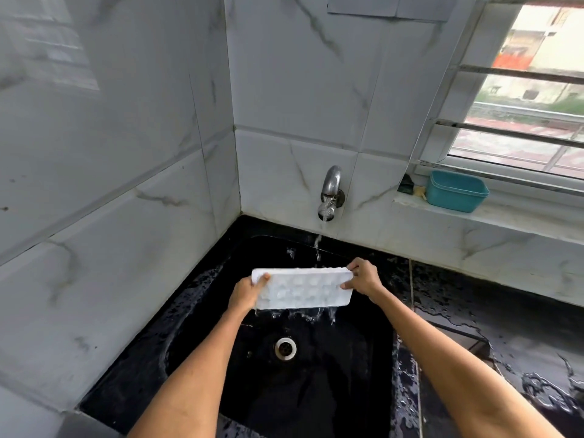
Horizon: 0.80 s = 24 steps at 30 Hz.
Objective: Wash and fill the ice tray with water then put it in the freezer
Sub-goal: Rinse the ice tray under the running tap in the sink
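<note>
Tray held under the running tap, over the sink.

The left hand (248, 290) and right hand (363, 278) each pinch one end of the tray (301, 289), tilted toward the person so water from the tap (330, 192) likely rinses its cells and spills into the sink (316, 390).

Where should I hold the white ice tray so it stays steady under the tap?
Probably by its two short ends, one hand from each side. The ice tray is long and flat, and the left hand and right hand already grip it that way, leaving the cups open to the water.
</note>
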Tool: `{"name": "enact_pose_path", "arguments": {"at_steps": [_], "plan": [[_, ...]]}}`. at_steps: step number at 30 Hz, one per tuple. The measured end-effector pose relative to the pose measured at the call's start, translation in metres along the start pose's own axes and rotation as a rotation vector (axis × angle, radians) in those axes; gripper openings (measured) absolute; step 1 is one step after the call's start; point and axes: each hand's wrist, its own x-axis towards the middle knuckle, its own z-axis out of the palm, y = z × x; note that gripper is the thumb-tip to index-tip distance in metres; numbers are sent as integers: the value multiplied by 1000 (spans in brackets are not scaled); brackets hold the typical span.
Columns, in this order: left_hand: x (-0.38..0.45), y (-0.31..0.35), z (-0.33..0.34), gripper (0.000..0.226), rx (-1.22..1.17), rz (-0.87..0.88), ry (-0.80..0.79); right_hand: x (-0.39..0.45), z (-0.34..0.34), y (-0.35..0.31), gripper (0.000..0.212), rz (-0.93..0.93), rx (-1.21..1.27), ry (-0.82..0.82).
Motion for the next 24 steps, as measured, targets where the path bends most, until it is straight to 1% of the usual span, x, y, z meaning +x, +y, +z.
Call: {"name": "enact_pose_path", "arguments": {"at_steps": [2,4,5,7,10,11,12,14,16,18,21,24], "plan": [[2,-13,1,49,137,31,-123,-7,1,8,37,-51,22,92],[7,-27,5,51,248,43,-139,-12,3,11,36,-85,60,141],[5,-26,6,51,234,43,-124,-13,4,12,36,-97,63,149],[2,-21,7,44,98,28,-107,-13,4,12,40,-102,46,153],[-2,-11,4,34,-168,-41,3,-11,5,3,61,-82,68,129],[-5,-6,3,29,-249,-66,37,-11,7,-3,64,-86,81,121],[-6,-1,3,25,-334,-84,71,-9,9,-9,66,-97,85,113],[-7,6,4,25,-436,-99,178,-5,14,-21,63,-122,75,82],[-6,11,3,32,-445,-105,294,-3,22,-33,55,-153,3,42],[-5,13,3,42,-417,-147,359,-1,28,-37,48,-180,-151,8],[-5,12,-1,45,-396,-207,401,-1,37,-43,44,-224,-383,-36],[-6,14,-3,45,-446,-236,415,-1,46,-50,48,-187,-507,-67]]}}
